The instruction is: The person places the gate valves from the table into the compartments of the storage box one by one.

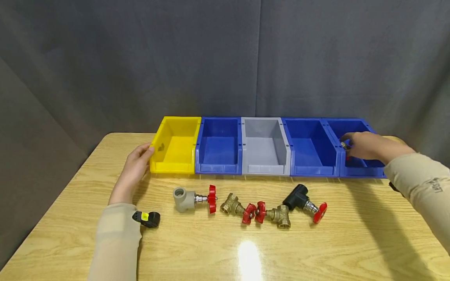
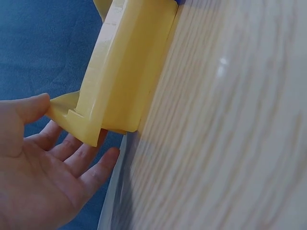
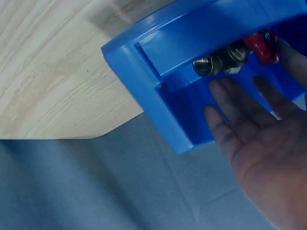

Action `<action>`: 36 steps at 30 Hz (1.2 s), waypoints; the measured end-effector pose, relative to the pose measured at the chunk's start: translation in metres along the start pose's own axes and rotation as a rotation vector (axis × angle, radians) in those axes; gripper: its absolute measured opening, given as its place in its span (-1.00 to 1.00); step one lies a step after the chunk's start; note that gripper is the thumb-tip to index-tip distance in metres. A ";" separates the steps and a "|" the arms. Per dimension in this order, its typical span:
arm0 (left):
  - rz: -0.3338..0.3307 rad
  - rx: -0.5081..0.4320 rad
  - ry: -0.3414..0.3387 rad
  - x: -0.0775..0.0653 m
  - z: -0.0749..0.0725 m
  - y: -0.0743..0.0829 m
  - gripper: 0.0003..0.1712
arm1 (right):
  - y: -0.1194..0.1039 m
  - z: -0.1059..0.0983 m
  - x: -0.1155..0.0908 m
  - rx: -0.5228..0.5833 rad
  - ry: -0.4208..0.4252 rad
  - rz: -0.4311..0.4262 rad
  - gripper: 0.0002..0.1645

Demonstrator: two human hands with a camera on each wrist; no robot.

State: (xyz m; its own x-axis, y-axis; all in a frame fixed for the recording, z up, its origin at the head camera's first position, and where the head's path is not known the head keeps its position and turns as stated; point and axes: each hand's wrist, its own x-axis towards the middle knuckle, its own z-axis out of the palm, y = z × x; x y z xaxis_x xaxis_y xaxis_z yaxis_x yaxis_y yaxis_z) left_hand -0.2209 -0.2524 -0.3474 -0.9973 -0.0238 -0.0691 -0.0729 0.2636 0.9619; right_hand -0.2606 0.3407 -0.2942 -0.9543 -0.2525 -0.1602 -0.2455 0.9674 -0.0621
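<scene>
My left hand (image 1: 138, 160) is at the left front corner of a yellow bin (image 1: 172, 168). In the left wrist view, its thumb lies on the bin's rim and the fingers curl behind the corner, gripping it. My right hand (image 1: 369, 145) reaches into the rightmost blue bin (image 1: 363, 171). There, a brass valve with a red handle (image 3: 225, 58) lies right by its fingertips. In the right wrist view, the fingers are extended and spread, with the thumb beside the red handle. From the head, the hand hides part of that valve.
Between the yellow bin and the rightmost one stand a blue bin (image 1: 218, 168), a grey bin (image 1: 265, 169) and another blue bin (image 1: 313, 170). In front lie a grey plastic valve (image 1: 186, 200), two brass valves with red handles (image 1: 230, 204) and a black valve (image 1: 298, 197).
</scene>
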 end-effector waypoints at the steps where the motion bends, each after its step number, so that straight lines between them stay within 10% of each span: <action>1: 0.001 0.007 0.000 0.000 0.000 0.000 -0.28 | 0.001 -0.002 -0.002 0.007 -0.002 0.005 -0.43; 14: -0.009 0.009 0.001 0.001 0.004 0.002 -0.28 | -0.015 -0.005 -0.048 -0.131 0.189 -0.011 -0.49; 28: -0.008 -0.016 -0.016 0.000 0.002 -0.001 -0.26 | -0.055 0.007 -0.081 -0.139 0.562 -0.280 -0.65; 36: -0.007 0.002 -0.001 0.000 0.001 -0.003 -0.25 | -0.082 0.016 -0.088 -0.132 0.614 -0.441 -0.55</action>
State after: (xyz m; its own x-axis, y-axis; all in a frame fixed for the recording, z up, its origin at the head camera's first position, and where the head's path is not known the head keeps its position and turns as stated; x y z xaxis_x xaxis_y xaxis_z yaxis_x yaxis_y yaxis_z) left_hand -0.2209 -0.2526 -0.3500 -0.9968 -0.0245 -0.0760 -0.0798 0.2653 0.9609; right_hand -0.1540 0.2833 -0.2911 -0.6772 -0.5966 0.4306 -0.6071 0.7837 0.1311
